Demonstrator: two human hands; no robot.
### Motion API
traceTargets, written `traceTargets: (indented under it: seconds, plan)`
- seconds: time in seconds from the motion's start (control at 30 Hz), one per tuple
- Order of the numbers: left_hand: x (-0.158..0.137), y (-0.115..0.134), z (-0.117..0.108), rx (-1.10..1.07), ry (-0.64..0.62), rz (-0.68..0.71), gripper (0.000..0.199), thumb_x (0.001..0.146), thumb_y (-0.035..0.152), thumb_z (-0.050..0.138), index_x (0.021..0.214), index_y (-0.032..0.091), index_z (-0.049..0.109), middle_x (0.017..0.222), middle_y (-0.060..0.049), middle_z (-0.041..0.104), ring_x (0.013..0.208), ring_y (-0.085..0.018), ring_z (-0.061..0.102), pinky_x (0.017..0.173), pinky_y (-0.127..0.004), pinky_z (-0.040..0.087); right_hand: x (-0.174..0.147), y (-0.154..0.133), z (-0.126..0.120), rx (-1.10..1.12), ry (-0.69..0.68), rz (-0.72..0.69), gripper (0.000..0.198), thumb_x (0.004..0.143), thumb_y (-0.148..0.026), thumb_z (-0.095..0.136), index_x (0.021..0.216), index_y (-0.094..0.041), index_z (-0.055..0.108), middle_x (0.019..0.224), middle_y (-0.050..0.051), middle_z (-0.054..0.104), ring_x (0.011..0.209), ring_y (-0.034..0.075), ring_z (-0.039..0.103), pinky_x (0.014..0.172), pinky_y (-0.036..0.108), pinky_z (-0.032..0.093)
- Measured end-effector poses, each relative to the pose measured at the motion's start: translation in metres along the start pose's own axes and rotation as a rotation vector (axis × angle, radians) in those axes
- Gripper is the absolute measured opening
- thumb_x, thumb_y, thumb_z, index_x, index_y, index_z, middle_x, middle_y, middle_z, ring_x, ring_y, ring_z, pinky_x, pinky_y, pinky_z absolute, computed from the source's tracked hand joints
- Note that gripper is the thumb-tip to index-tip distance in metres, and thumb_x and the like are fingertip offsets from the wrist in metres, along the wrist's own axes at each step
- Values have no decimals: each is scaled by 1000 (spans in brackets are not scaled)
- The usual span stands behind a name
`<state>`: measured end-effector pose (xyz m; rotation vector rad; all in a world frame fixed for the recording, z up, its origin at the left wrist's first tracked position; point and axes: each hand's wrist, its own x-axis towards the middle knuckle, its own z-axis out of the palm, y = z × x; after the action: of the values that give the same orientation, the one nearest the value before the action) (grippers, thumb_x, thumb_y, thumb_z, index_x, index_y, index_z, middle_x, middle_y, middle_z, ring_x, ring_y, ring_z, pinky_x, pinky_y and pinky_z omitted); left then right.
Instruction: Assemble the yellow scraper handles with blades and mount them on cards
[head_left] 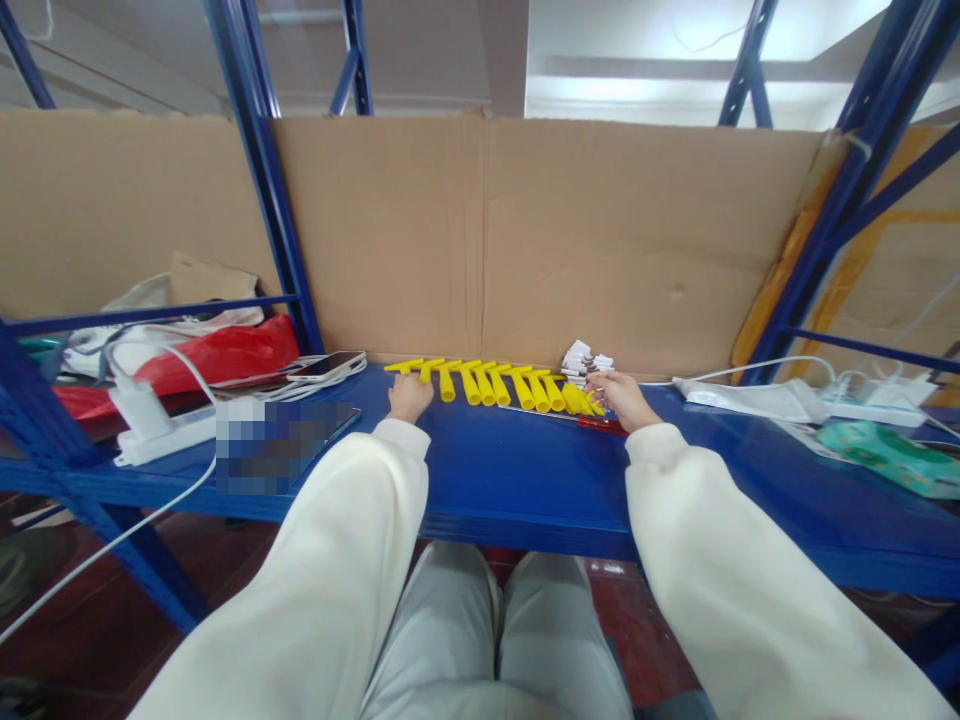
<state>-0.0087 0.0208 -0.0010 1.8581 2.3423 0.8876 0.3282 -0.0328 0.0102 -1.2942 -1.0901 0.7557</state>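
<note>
A row of several yellow T-shaped plastic tubes (pixel 471 385) lies along the back of the blue shelf, round open ends toward me. My left hand (pixel 410 399) is at the left end of the row, its fingers curled on the leftmost yellow tube (pixel 405 367). At the right end, my right hand (pixel 625 399) is closed in a pinch over smaller yellow pieces (pixel 577 399) and a small heap of white pieces (pixel 577 358). What sits between its fingertips is too small to make out. A screwdriver with a red handle (pixel 600 425) lies just below that hand.
Cardboard (pixel 585 230) stands behind the blue shelf (pixel 517 470). On the left are a power strip (pixel 176 432), a phone (pixel 335 364), cables and a red bag (pixel 225 355). To the right lie a white packet (pixel 757 398), another power strip and a green pack (pixel 892 455). Blue posts frame both sides.
</note>
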Motion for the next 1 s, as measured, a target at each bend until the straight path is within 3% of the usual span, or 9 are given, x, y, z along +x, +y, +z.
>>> traceTargets:
  seconds: [0.13,0.27,0.43,0.53,0.6,0.7,0.83,0.93,1.0]
  plan:
    - [-6,7,-6,-32,107,110,49,90,16,43,135,10,63,141,-16,61,138,-24,51,115,-31,38,0,-2,-4,31,7,-8,5,79,-15,65,75,-17,63,64,1,66,50,8,53,43,16,37]
    - [-12,17,-10,-92,81,198,47,89,13,45,129,16,69,136,-9,67,133,-21,56,114,-27,39,3,-4,-22,39,51,-4,9,76,-15,70,74,-18,62,65,2,66,49,9,54,44,18,38]
    - [-20,22,-9,-224,-92,275,43,86,11,46,118,15,75,106,-6,79,96,-19,74,94,-26,55,10,-1,-74,-38,190,11,12,75,-8,67,69,-17,60,63,2,66,48,9,53,44,19,37]
    - [-24,24,-10,-280,-152,270,45,85,10,45,119,13,74,92,-5,79,73,-16,74,81,-26,59,11,9,-103,-79,284,48,13,78,-9,63,69,-17,59,61,2,65,48,10,54,43,20,37]
    - [-25,24,-11,-289,-155,257,45,85,11,45,119,13,74,89,-5,79,68,-16,73,78,-27,59,11,17,-114,-159,325,68,14,79,-10,61,68,-18,58,58,1,64,46,10,53,43,20,38]
    - [-24,23,-12,-256,-113,246,45,85,12,45,117,15,76,93,-6,79,81,-18,75,85,-27,57,12,27,-118,-334,304,66,14,80,-10,60,68,-18,59,56,1,63,44,10,51,43,20,39]
    - [-22,19,-11,-141,40,191,41,82,13,49,110,18,79,112,-9,77,113,-25,68,101,-30,50,13,30,-110,-494,143,0,21,79,-5,60,63,-19,58,50,-2,60,45,11,53,49,22,44]
    - [-21,15,-10,-59,99,45,43,83,18,52,120,19,74,133,-14,67,127,-33,58,104,-41,48,12,31,-106,-533,67,-2,26,77,0,61,59,-20,57,47,-3,59,46,12,54,54,23,45]
    - [-19,13,-9,-26,56,-87,47,86,22,52,130,19,67,141,-17,60,133,-35,52,105,-48,45,11,31,-105,-542,58,3,28,76,1,61,58,-20,57,46,-3,59,45,11,53,54,23,46]
